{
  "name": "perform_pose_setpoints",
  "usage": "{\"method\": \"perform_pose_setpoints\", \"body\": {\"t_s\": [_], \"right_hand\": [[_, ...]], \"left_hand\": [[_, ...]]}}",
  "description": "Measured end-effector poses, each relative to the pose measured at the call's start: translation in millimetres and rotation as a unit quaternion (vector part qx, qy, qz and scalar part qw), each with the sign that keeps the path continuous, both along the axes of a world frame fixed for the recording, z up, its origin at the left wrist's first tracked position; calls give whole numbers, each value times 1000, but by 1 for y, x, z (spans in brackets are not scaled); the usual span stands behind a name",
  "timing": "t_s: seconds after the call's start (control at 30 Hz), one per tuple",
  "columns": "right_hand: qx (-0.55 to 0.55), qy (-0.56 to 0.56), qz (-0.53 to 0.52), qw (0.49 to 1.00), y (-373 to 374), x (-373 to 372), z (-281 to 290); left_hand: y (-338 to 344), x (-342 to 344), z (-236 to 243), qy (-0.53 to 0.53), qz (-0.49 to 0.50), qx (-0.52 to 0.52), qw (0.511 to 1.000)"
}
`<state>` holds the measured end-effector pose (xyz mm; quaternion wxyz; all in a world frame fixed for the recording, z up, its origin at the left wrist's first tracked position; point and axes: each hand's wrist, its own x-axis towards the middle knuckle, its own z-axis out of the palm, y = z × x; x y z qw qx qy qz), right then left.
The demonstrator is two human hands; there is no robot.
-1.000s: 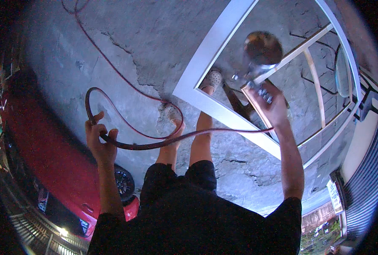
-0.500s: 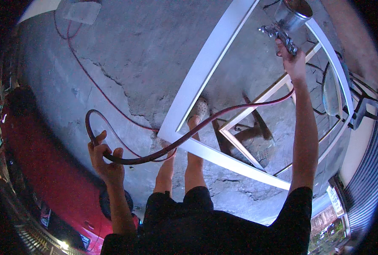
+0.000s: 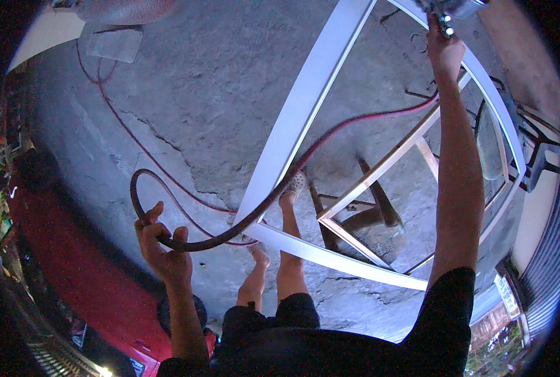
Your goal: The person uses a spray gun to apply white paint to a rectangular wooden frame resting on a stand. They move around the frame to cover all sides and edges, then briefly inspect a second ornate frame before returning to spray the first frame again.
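My right hand (image 3: 446,58) reaches far forward, closed around a metal spray gun (image 3: 444,22). The silver cup (image 3: 463,7) on the gun is cut off by the top edge of the view. A dark red air hose (image 3: 349,125) runs from near the right wrist across to my left hand (image 3: 166,252). There it lies through the curled fingers and loops up before dropping toward the floor. A large white frame (image 3: 302,113) stands around the working area, its near corner by my feet. The gun is over the far right part of this frame.
A smaller pale frame (image 3: 380,164) sits inside the white one, above a brown stool-like object (image 3: 371,232). A red car (image 3: 113,286) stands at the left. The hose's far stretch (image 3: 129,125) lies on cracked concrete, near a pale flat slab (image 3: 113,44).
My right hand and the spray gun have moved forward, up to the top edge. The left hand has shifted slightly, still with the hose. My left foot has come out from behind the frame corner.
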<state>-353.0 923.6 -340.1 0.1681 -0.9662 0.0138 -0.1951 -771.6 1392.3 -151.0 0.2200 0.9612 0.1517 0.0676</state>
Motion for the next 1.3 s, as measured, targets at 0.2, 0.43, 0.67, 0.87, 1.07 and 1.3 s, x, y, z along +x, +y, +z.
{"method": "perform_pose_setpoints", "body": {"t_s": [0.2, 0.43, 0.67, 0.87, 1.07, 1.3], "right_hand": [[205, 51, 18, 977, 11, -32, 13], [228, 265, 55, 935, 36, -189, 50], [309, 326, 129, 884, 94, -368, 80], [302, 339, 163, 876, 141, -523, 88], [300, 411, 135, 850, 168, -652, 167], [302, 245, -121, 913, 151, -802, 352]], "left_hand": [[23, -15, -2, 20, 101, -6, 995], [70, -62, 0, 48, 71, -32, 996], [108, -130, 13, 101, 40, -23, 994], [156, -201, -12, 88, 37, -105, 990], [225, -299, -46, 117, -71, -62, 989], [270, -438, -94, 64, -210, 83, 972]]}}
